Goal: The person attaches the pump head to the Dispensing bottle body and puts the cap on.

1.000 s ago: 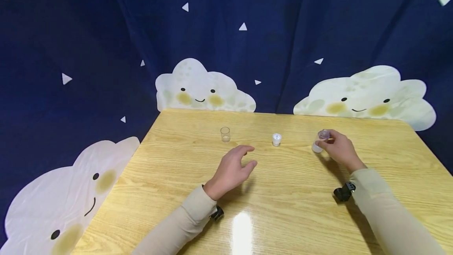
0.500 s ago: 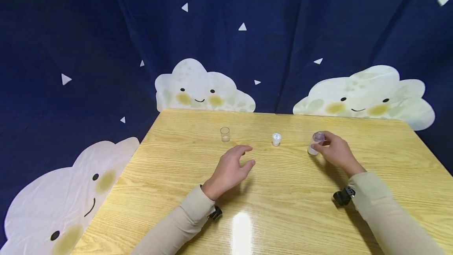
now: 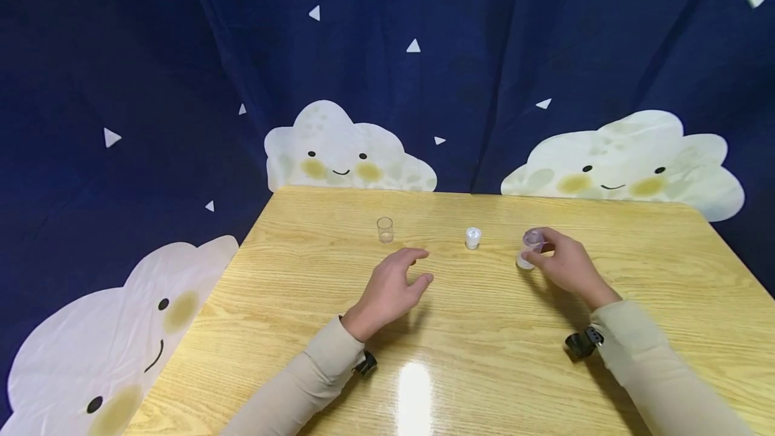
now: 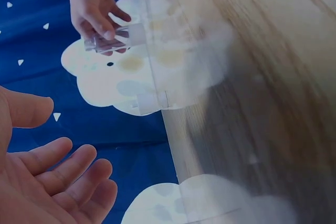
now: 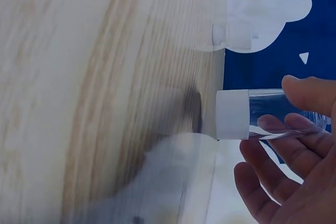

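In the head view my right hand [image 3: 569,261] pinches a small clear container [image 3: 530,247] with a white lower part, upright and low over the right side of the table. Thumb and fingers sit on its transparent upper part, as the right wrist view shows, with the white end [image 5: 232,115] facing the tabletop. My left hand [image 3: 390,291] hovers near the table's middle, fingers loosely bent, thumb apart, holding nothing. Beyond it stands a clear open cup [image 3: 385,230]. A little white piece [image 3: 473,238] stands between that cup and the right hand; a small nub [image 5: 255,36] shows on it.
The wooden table [image 3: 472,328] reflects a bright light near its front. Its far edge meets a dark blue curtain [image 3: 363,73] with white clouds and triangles. Dark wrist cameras hang under both sleeves [image 3: 636,342].
My right hand has moved left and slightly nearer with the clear container, toward the little white piece. The left hand has barely shifted; the cup and white piece stay put.
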Demonstrator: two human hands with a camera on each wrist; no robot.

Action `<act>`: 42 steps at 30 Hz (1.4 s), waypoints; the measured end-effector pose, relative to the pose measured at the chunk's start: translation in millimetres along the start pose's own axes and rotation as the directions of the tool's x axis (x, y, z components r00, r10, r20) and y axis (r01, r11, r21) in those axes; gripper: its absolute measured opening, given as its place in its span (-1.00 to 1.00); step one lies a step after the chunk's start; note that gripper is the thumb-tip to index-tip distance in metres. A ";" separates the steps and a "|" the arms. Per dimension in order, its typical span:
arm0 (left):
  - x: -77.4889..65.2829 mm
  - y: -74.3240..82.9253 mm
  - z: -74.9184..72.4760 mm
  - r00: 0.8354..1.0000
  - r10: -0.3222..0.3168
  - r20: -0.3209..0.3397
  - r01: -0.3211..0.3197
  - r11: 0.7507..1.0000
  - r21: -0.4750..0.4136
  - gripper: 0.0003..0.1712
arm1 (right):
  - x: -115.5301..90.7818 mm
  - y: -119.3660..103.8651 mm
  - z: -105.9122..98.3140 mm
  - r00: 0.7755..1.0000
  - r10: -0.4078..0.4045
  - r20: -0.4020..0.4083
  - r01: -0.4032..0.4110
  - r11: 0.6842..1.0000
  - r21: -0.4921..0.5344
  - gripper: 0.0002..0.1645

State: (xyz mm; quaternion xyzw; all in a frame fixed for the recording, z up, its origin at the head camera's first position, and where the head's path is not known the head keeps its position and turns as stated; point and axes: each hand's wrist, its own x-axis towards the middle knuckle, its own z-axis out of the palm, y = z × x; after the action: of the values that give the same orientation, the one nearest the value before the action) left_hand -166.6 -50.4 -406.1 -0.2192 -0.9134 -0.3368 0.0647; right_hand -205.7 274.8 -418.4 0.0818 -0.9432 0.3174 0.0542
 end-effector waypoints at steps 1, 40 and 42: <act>-0.3 -0.3 0.2 1.000 -0.001 0.002 0.001 1.000 -0.003 -0.54 | -1.0 -1.5 0.1 1.000 0.001 0.004 -0.001 1.000 0.003 -0.50; -3.3 -1.9 2.2 1.000 -0.002 0.015 0.002 1.000 -0.014 -0.56 | -12.1 -37.4 22.9 0.988 -0.148 0.037 0.145 0.987 0.069 -0.54; -2.9 -1.8 2.2 1.000 -0.001 0.013 0.001 1.000 -0.020 -0.56 | -12.1 -38.9 23.1 0.987 -0.156 0.040 0.153 0.986 0.067 -0.53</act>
State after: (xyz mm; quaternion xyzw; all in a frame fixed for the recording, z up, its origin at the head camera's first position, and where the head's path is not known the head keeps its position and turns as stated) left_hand -164.7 -51.3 -409.6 -0.2216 -0.9106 -0.3444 0.0566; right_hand -187.7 231.6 -415.6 0.1635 -0.9244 0.3403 0.0547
